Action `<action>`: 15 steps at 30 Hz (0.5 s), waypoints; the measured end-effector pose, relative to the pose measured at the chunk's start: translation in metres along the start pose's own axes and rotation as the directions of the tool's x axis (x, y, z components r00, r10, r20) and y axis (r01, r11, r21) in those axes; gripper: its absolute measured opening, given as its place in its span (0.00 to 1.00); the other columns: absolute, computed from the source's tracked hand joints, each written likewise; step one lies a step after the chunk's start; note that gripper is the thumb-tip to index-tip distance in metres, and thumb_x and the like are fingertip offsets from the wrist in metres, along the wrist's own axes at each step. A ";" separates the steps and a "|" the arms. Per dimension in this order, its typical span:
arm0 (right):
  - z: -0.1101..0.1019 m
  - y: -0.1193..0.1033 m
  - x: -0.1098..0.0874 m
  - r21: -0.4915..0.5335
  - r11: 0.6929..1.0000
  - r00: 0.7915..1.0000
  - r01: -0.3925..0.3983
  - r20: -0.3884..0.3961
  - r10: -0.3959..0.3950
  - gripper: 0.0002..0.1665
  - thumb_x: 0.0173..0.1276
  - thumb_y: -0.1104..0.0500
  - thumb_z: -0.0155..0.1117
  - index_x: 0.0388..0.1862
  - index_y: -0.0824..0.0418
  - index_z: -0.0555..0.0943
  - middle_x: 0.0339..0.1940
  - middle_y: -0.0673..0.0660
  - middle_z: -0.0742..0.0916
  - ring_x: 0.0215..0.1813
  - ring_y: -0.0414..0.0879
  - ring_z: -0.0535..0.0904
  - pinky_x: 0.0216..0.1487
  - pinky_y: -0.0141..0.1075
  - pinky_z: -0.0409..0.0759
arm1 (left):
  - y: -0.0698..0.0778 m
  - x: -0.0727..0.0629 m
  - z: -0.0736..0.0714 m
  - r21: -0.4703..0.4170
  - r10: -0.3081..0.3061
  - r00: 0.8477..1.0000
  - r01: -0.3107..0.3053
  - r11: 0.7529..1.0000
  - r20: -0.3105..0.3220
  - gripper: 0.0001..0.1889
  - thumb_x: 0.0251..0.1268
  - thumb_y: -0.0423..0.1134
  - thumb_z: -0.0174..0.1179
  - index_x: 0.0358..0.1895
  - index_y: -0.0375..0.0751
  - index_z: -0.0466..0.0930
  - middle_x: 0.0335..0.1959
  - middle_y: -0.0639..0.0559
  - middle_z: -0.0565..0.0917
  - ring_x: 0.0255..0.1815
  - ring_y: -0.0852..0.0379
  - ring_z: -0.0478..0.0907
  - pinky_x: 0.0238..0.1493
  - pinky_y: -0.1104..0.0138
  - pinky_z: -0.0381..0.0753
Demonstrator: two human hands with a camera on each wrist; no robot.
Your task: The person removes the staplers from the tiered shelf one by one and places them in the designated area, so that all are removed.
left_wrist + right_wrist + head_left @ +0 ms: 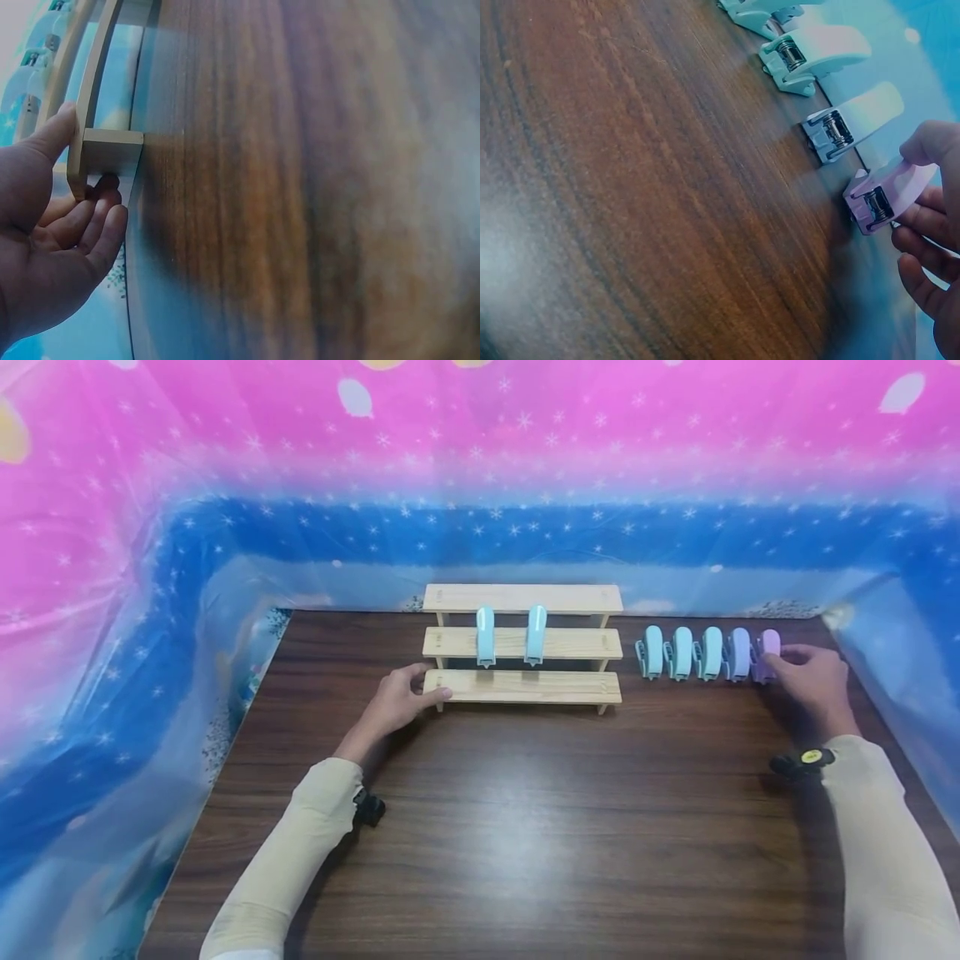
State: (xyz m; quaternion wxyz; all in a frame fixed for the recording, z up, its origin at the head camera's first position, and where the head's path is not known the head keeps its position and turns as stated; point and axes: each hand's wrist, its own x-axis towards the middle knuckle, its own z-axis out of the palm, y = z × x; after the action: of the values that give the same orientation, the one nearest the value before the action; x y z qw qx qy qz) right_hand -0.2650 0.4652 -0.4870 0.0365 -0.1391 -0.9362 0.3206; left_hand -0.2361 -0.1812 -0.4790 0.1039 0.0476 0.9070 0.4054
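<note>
A three-tier wooden display stand [525, 687] rises in steps at the back of the table. My left hand [397, 700] holds the left end of its lowest tier, thumb on top and fingers curled below, as the left wrist view shows. Two light-blue plastic spring clips [486, 635] sit side by side on the middle tier. To the right of the stand, my right hand [813, 685] pinches a pink-purple spring clip [885, 196] at the row's right end. Beside it stand a lavender clip [738, 653] and three mint-blue clips [682, 653].
The dark wood-grain table [525, 827] spreads in front of the stand. A pink and blue snowflake-patterned cloth [420, 527] hangs behind and along the sides. Small dark cameras [369, 808] are strapped to both wrists.
</note>
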 end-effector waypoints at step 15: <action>0.002 0.007 -0.009 0.053 0.996 0.996 -0.077 0.041 0.075 0.55 0.71 0.26 0.51 0.74 0.72 0.68 0.70 0.79 0.72 0.71 0.73 0.65 0.67 0.68 0.63 | -0.003 -0.004 0.003 -0.012 0.017 1.000 -0.017 1.000 -0.002 0.42 0.67 0.57 0.67 0.75 0.33 0.66 0.61 0.36 0.81 0.56 0.45 0.80 0.57 0.50 0.79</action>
State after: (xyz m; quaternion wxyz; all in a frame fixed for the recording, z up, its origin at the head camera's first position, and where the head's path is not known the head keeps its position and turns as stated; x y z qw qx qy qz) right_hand -0.2551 0.4666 -0.4927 0.0096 -0.1673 -0.9217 0.3498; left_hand -0.2309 -0.1815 -0.4828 0.1000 0.0544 0.9042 0.4116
